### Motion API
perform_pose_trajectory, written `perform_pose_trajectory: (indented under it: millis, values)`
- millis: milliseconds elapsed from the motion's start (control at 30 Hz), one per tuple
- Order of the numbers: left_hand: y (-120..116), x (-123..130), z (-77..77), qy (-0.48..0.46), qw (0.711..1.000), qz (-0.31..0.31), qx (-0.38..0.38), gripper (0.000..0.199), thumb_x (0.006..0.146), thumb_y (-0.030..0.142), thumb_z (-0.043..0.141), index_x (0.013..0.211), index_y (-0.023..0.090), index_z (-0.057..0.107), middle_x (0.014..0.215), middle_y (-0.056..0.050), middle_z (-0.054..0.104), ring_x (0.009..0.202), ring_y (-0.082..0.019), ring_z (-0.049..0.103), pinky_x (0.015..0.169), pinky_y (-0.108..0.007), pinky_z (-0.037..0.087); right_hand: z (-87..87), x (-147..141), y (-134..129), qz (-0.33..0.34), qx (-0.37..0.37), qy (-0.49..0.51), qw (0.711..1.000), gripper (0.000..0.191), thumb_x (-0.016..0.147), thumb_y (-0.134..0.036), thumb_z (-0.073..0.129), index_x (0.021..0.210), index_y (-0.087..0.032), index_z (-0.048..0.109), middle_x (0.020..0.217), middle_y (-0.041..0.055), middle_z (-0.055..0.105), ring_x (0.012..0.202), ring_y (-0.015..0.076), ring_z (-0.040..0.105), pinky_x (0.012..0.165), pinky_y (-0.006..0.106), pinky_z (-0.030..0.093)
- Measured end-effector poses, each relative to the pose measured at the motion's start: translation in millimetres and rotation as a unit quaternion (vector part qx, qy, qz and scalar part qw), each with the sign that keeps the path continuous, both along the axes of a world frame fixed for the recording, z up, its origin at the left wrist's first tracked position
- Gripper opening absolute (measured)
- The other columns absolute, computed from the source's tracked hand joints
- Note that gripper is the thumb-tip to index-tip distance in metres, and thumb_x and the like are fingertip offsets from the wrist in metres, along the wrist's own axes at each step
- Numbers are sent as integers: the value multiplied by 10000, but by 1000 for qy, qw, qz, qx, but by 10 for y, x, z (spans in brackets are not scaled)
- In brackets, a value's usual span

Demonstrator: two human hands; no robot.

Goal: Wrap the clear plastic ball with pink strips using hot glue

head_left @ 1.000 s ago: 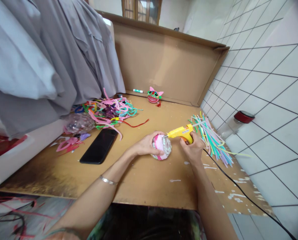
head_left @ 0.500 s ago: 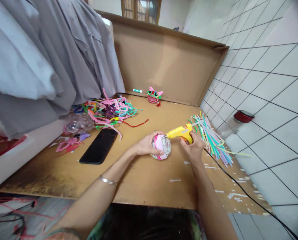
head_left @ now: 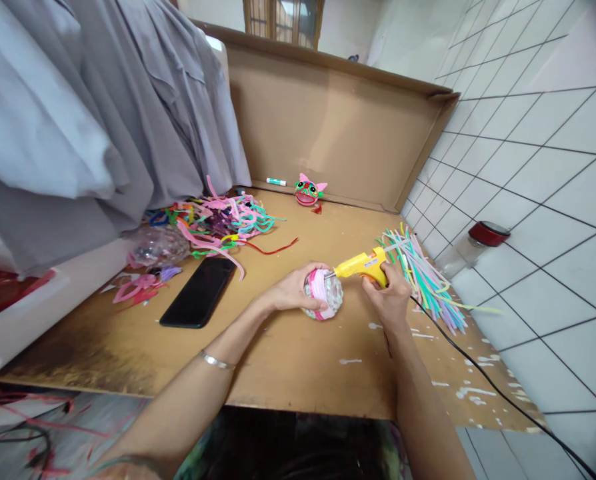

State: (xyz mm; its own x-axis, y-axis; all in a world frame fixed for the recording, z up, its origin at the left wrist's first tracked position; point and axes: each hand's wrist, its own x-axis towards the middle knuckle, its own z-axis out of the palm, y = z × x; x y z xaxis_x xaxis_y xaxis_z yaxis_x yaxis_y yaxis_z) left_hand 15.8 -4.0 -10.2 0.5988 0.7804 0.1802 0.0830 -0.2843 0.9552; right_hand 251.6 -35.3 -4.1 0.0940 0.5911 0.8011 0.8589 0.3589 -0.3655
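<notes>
My left hand (head_left: 298, 290) is closed around a small round craft piece (head_left: 332, 297), part clear and part wrapped in pink and white bands. In my right hand (head_left: 389, 293) is a yellow hot glue gun (head_left: 363, 265), fingers wrapped round its handle near the trigger. The gun's metal nozzle meets the upper part of the round piece; whether it touches or hovers just over it I cannot tell. A glue stick sticks out of the gun's back end. Below my wrist runs its black cord (head_left: 483, 370).
Pastel pipe cleaners (head_left: 428, 280) lie at the right by the tiled wall. A black phone (head_left: 198, 293) and a tangle of colourful pipe cleaners (head_left: 228, 217) are at the left. A pink-eared animal-face craft (head_left: 309, 191) and a glue tube (head_left: 277, 181) stand by the cardboard panel (head_left: 328, 120).
Almost nothing differs. The glue gun and my right hand have shifted very slightly to the right; my left hand keeps the round piece in the same place.
</notes>
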Motion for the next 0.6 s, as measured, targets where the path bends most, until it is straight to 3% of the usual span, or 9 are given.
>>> perform_pose_trajectory:
  millis: [267,400,600]
  values:
    - [5,1,-6,5,1000,10,6,796,537,318,851,1240,164,509,1057,-58,627,962,-202,595,934,-361,476,-70,-5,38,-50,9,31,998,229,726,-388,580,866,-207,575,806,43,649,709,195,591,693,321,487]
    - [-2,-4,13,18,1000,14,13,803,529,335,848,1238,157,514,1079,-64,622,963,-208,594,925,-364,483,-119,53,93,-94,-25,64,993,281,723,-424,575,886,-196,588,782,34,622,711,197,564,686,319,466]
    - [-11,-9,40,43,998,27,26,783,531,306,838,1231,171,516,1111,-66,621,986,-214,591,948,-380,479,-258,277,210,-214,-119,55,968,335,709,-513,557,744,-182,599,757,74,563,739,242,531,679,360,433]
